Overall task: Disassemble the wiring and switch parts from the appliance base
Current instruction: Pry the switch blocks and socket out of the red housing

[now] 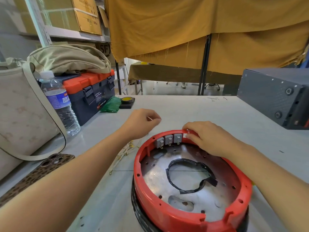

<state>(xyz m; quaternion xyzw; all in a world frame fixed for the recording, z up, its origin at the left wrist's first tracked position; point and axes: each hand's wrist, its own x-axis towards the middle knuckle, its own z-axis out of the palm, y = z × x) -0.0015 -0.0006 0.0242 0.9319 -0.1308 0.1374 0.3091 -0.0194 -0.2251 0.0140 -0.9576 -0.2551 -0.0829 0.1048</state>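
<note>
The red round appliance base (167,213) lies on the table with a bare metal plate (155,178) inside and black tape round its centre hole. Three grey switches (169,140) sit side by side in the far rim. My right hand (210,139) grips that rim just right of the third switch, finger over the top and thumb inside, beside a pale slot (185,135). My left hand (142,123) hovers above the table beyond the base's left side, blurred, with fingers curled and pinching a thin white wire (149,118). A loose bundle of pale wires (126,150) with gold terminals lies left of the base.
A phone in a spotted case (41,169), a beige bag (20,118), a water bottle (58,101) and an orange-and-navy toolbox (90,92) line the left. Green cloth (111,103) and a tape roll (127,99) lie behind. A dark metal box (274,96) stands at right.
</note>
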